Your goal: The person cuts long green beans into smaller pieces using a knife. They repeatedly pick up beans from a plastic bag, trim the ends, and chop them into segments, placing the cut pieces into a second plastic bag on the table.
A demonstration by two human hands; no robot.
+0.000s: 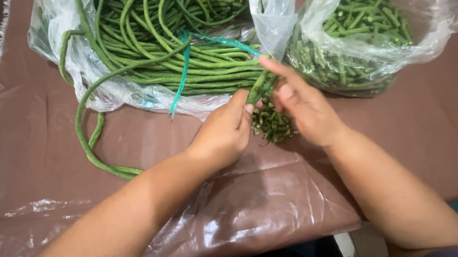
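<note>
A big bundle of long green beans (167, 30), tied with a teal string (182, 72), lies in an opened clear plastic bag (274, 3) at the table's far middle. My left hand (220, 132) and my right hand (300, 103) both pinch the ends of a few long beans (259, 85) pulled from that bundle. Right below the fingers sits a small pile of trimmed bean tips (272, 125). One long bean (87, 136) curls out of the bag to the left.
A second clear bag (433, 10) at the far right holds short cut bean pieces (368, 16). The table wears a brown cloth (450, 133) with clear plastic sheeting (242, 222) over its near edge. A pale wall and floor show on the left.
</note>
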